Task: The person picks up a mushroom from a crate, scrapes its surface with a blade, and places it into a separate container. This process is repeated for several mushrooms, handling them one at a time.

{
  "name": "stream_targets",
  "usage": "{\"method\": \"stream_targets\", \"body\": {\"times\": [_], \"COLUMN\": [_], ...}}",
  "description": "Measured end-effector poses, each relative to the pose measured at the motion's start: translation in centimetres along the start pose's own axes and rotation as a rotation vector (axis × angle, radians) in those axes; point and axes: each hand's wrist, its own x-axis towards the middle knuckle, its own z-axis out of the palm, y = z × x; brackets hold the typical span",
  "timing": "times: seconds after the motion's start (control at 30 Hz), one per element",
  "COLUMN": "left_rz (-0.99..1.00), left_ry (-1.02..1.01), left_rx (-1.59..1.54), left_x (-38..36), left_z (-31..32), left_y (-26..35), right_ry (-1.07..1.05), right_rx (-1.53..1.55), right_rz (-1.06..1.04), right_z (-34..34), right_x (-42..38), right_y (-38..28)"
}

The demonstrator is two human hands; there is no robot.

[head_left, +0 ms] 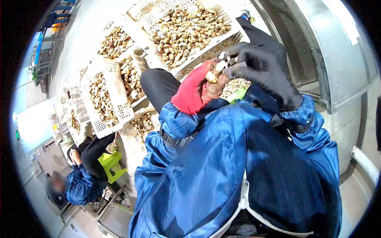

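the left hand [192, 87], in a red glove, is near the big white crate [214, 41], on its wearer's side, fingers curled around brown-and-pale pieces [212, 77]. the right hand [260, 69], dark-gloved, meets it, fingers bent close to them; whether they pinch anything, i cannot tell. a bent knee [156, 85] juts up just beside the crate's near left corner, partly in front of smaller crates [115, 95] left of it. farther left of it sits a co-worker [81, 184] near a lime-green stool [113, 164].
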Motion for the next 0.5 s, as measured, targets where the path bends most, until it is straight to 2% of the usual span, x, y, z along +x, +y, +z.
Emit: {"method": "stream_targets", "body": {"times": [0.07,0.2,0.23,0.3,0.4,0.5], "left_rz": [-0.104,-0.05,0.261,0.182,0.17,0.123], "left_ry": [-0.002,0.057,0.206,0.375,0.25,0.048], "left_rx": [-0.286,-0.122,0.513,0.475,0.535,0.216], "left_x": [0.7,0.4,0.5,0.1,-0.3,0.1], "left_z": [-0.8,-0.9,-0.7,0.5,0.8,0.0], "left_y": [-0.3,-0.3,-0.1,0.5,0.2,-0.3], "right_ry": [0.015,0.01,0.02,0.058,0.119,0.111], "right_rx": [-0.151,-0.23,-0.27,-0.283,-0.412,-0.162], "right_rz": [0.013,0.105,0.118,0.095,0.092,0.204], "right_z": [0.3,0.5,0.6,0.7,0.7,0.3], "right_x": [0.2,0.4,0.3,0.4,0.4,0.5], "right_y": [-1.7,-1.6,-1.7,-1.5,-2.1,-1.6]}}
